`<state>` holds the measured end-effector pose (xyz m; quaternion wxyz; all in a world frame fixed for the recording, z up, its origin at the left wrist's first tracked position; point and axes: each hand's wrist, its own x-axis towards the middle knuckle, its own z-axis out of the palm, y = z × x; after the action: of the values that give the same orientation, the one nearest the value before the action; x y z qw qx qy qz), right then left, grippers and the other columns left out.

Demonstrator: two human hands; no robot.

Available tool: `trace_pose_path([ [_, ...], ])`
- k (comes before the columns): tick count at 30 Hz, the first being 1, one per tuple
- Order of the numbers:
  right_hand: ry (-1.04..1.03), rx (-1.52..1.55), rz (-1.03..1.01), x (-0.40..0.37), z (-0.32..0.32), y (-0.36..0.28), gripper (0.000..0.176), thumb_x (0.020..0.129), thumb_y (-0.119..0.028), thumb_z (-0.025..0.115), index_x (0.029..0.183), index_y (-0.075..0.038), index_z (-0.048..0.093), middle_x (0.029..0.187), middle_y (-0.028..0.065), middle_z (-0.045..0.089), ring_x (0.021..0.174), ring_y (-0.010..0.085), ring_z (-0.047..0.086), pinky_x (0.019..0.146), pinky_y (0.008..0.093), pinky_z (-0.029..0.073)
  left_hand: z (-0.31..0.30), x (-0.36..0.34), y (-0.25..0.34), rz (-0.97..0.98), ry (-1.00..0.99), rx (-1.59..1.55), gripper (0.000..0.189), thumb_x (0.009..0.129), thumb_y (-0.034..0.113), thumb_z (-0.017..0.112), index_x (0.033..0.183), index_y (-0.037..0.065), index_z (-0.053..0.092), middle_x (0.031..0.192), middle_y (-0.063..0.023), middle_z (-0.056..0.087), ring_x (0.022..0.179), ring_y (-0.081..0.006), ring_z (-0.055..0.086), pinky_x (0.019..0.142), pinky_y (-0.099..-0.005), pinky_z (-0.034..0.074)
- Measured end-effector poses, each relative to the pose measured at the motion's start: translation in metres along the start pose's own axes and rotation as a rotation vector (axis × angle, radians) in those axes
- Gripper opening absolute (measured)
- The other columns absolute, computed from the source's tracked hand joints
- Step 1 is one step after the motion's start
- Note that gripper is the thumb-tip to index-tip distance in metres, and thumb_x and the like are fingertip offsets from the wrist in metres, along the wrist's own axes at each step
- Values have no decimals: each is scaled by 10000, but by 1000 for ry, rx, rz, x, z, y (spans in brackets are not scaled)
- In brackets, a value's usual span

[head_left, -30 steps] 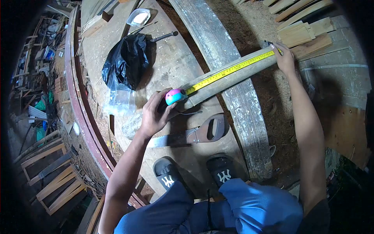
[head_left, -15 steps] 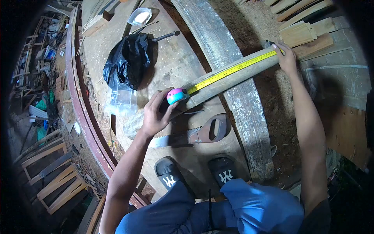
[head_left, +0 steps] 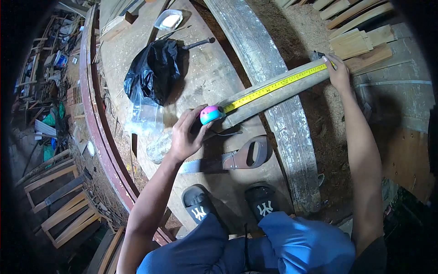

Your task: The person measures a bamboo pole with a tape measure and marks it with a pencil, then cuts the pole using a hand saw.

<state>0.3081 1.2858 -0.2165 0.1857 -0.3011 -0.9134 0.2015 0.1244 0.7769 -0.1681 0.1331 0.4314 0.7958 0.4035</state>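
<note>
My left hand (head_left: 188, 136) is closed around the pink and blue case of a tape measure (head_left: 210, 115). The yellow blade (head_left: 278, 85) runs out from it along the top of a wooden post (head_left: 260, 106), slanting up to the right. At the far end, my right hand (head_left: 338, 73) pinches the blade's tip against the post. Just below the post lies a handsaw (head_left: 246, 157) with a brown handle, its blade partly in shadow. A dark cord shows beside the post near my left hand.
A black plastic bag (head_left: 155, 71) and a hammer-like tool (head_left: 199, 43) lie on the wide board (head_left: 210, 68). A white tub (head_left: 168, 19) stands farther back. A thick weathered beam (head_left: 289, 132) passes under the post. Wood pieces (head_left: 351, 44) are stacked at upper right. My sandalled feet are below.
The view has shifted slightly, so most things appear a little farther right. Both hands keep their hold on the tape measure, with the blade still extended along the post.
</note>
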Motion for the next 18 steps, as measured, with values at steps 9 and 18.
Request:
trace_pose_path([
  [9,-8,15,-24,-8,3,7,351,1002,-227,627,1246,19,684,1321,235,635,1273,360,579,1095,391,428,3,-8,1,59,25,31,488,842,64,751,1308,26,611,1000,-182,660,888,-346,649,799,-397,535],
  [18,14,62,-14,-16,2,12,354,1011,-220,612,1278,6,669,1351,204,628,1289,333,573,1110,384,418,5,-13,5,71,8,40,475,833,33,750,1289,3,619,1036,-207,679,922,-353,672,821,-396,541],
])
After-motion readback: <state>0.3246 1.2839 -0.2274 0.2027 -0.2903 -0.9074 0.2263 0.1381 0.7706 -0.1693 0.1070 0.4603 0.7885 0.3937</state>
